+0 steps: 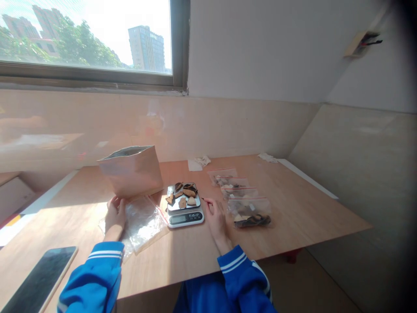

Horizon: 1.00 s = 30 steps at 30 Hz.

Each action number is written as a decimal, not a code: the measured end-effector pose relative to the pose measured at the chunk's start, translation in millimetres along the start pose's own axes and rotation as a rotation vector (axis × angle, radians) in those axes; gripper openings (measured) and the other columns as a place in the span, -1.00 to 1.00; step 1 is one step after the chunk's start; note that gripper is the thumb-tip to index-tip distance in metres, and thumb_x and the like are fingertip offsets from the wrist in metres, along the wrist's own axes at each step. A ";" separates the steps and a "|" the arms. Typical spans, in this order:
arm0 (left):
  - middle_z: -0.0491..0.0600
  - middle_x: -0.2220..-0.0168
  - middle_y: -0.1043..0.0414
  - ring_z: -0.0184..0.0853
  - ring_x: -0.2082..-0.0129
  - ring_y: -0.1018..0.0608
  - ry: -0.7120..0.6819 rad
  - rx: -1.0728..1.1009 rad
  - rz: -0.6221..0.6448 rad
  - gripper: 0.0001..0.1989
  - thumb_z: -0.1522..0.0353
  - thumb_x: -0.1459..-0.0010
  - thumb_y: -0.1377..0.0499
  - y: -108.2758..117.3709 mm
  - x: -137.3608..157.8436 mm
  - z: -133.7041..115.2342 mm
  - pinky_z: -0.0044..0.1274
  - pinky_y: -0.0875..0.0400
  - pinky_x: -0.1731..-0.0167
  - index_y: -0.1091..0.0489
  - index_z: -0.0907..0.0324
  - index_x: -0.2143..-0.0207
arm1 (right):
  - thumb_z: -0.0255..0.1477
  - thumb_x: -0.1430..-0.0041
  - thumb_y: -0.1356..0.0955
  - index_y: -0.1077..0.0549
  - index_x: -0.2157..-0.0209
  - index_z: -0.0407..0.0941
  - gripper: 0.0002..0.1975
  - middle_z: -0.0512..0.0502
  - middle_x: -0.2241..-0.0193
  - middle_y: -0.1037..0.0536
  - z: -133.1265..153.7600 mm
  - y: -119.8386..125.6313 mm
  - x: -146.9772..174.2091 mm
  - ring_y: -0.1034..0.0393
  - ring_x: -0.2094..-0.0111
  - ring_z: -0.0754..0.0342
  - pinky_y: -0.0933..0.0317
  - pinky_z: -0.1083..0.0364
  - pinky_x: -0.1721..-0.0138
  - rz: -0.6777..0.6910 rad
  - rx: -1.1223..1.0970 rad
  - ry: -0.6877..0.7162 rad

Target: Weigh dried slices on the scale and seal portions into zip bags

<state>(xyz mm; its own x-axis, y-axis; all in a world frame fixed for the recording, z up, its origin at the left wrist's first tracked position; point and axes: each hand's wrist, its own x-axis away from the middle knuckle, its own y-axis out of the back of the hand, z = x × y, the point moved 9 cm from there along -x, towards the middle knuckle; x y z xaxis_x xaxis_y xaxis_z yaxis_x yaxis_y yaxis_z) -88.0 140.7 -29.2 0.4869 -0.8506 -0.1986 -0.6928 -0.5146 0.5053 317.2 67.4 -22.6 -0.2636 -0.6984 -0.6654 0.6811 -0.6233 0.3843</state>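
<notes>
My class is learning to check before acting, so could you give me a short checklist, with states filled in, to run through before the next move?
1. Scale on the table: ok.
2. Slices on its pan: ok.
3. Display readable: cannot tell.
4. Pouch standing open: ok.
5. Left hand away from the flat bags: not ok, it lies over them.
6. Right hand off the scale: cannot tell, very near its edge.
</notes>
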 end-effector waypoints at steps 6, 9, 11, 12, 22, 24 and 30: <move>0.10 -0.02 -0.44 -0.12 -0.01 -0.49 0.002 -0.017 0.002 -0.54 0.20 -0.21 -0.02 0.9 1.8 6.8 -0.28 -0.36 -0.04 -0.19 0.15 -0.13 | -0.49 -0.30 -0.20 -0.42 0.13 -0.10 -0.79 -0.14 0.22 -0.55 14.5 -15.3 -1.9 -0.41 0.15 0.00 -0.29 0.01 0.10 0.086 -0.020 0.068; 0.10 -0.04 -0.43 -0.15 -0.01 -0.49 0.001 -0.003 -0.001 -0.52 0.19 -0.21 -0.01 -0.3 1.0 11.9 -0.31 -0.35 -0.06 -0.16 0.15 -0.15 | -0.54 -0.27 -0.20 -0.38 0.04 -0.12 -0.73 -0.15 0.18 -0.56 17.5 -20.9 -3.4 -0.42 0.11 0.00 -0.29 0.00 0.06 0.139 -0.065 0.073; 0.11 -0.05 -0.42 -0.16 -0.01 -0.50 -0.003 0.011 0.001 -0.50 0.18 -0.21 -0.01 -1.1 1.7 13.0 -0.32 -0.36 -0.06 -0.14 0.15 -0.16 | -0.57 -0.25 -0.17 -0.34 -0.03 -0.11 -0.66 -0.15 0.13 -0.55 22.4 -23.9 -3.2 -0.42 0.09 0.01 -0.29 -0.01 0.03 0.189 -0.089 0.102; 0.12 -0.05 -0.41 -0.15 -0.01 -0.50 -0.005 0.014 0.003 -0.49 0.17 -0.21 0.00 -1.0 3.0 12.3 -0.31 -0.36 -0.05 -0.13 0.15 -0.17 | -0.59 -0.25 -0.16 -0.32 -0.06 -0.11 -0.63 -0.16 0.10 -0.55 24.9 -24.4 -2.8 -0.41 0.07 0.01 -0.28 -0.01 0.02 0.207 -0.097 0.119; 0.15 0.11 -0.43 -0.10 -0.01 -0.44 -0.599 -0.185 -0.364 -0.78 0.33 -0.18 0.02 44.0 63.0 -60.7 -0.21 -0.27 -0.08 -0.34 0.21 0.19 | -0.60 -0.21 -0.12 -0.39 0.12 -0.13 -0.68 -0.18 0.25 -0.49 1.7 0.1 -1.8 -0.37 0.19 -0.01 -0.28 0.00 0.14 -0.028 -0.095 -0.052; 0.08 0.25 -0.48 -0.14 0.16 -0.51 -0.738 -0.247 -0.100 -0.82 0.32 -0.14 0.00 20.7 75.0 -76.9 -0.25 -0.32 0.01 -0.38 0.14 0.33 | -0.61 -0.20 -0.12 -0.40 0.16 -0.12 -0.70 -0.16 0.28 -0.48 1.8 0.2 -2.3 -0.35 0.22 0.00 -0.27 0.02 0.17 -0.023 -0.099 -0.052; 0.03 0.15 -0.46 -0.19 0.21 -0.54 -0.591 -0.304 0.393 -0.69 0.18 -0.18 0.02 -28.7 92.7 -82.3 -0.37 -0.44 0.19 -0.40 0.09 0.15 | -0.62 -0.18 -0.14 -0.41 0.29 -0.10 -0.73 -0.12 0.32 -0.45 7.4 0.0 -4.7 -0.32 0.23 0.00 -0.23 0.03 0.18 0.023 -0.088 -0.047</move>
<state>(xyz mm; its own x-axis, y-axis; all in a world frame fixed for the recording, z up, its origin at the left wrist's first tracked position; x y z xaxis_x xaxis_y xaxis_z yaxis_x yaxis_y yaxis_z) 20.9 85.6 7.0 -0.1888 -0.9252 -0.3292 -0.5375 -0.1832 0.8231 313.4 68.2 -14.8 -0.2777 -0.7293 -0.6253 0.7439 -0.5751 0.3404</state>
